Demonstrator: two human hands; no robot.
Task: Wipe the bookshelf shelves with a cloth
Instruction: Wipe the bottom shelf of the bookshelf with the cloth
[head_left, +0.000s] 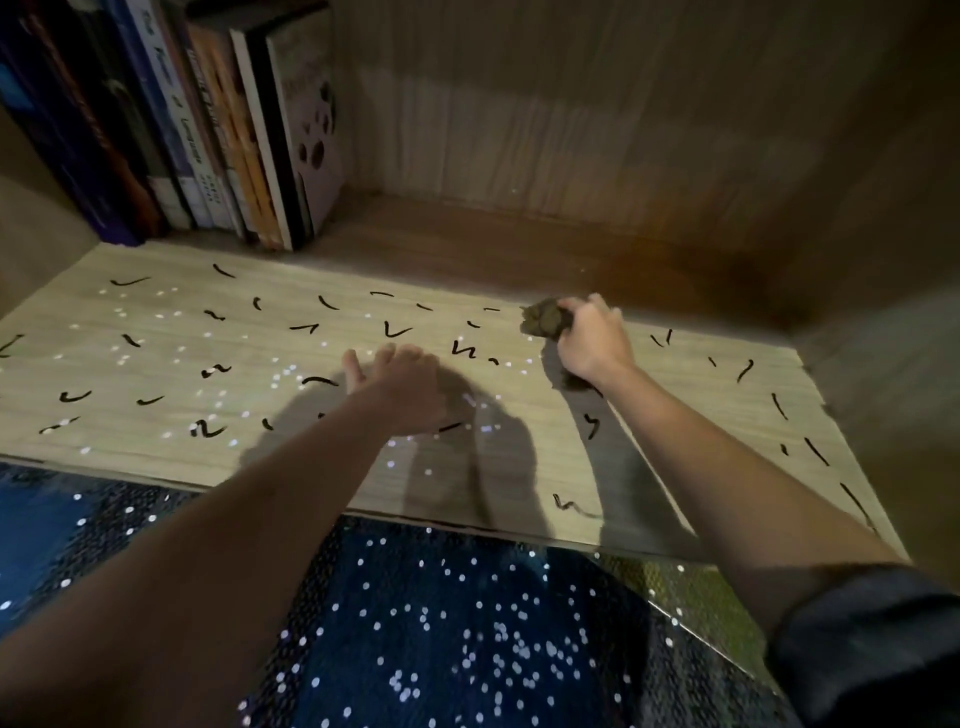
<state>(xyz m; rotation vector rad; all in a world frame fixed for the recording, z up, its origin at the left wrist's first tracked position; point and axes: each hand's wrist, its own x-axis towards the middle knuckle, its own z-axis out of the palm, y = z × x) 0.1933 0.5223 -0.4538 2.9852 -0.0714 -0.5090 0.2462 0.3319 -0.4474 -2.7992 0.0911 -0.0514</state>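
Head view looks down into a bookshelf compartment whose pale wood-grain shelf (171, 452) runs lengthwise from left to right across the frame. Short black marks (397, 330) are scattered over most of the shelf, with small spots of light among them on the left half.

The right grip (592, 340) is closed round a brownish cloth (543, 319), fingers curled over it with the knuckles up. The cloth is bunched into a tight wad with no clear long axis. The part that shows sticks out of the fingers to the left and slightly toward the back of the shelf. It lies at the rear edge of the pale surface, right of the middle, where a darker brown strip begins. Whether it presses on the wood cannot be told.

The left grip (400, 384) is open and holds nothing. Its fingers are straight and slightly spread, pointing toward the back, palm down over the middle of the shelf, well apart from the cloth. Its shadow falls just below it, and contact with the wood cannot be told.

A row of upright books (208, 130) stands at the rear left against the back panel (571, 130). Dark blue spangled fabric (441, 623) fills the foreground below the shelf's front edge. A dark rolled sleeve (872, 639) covers the right forearm.
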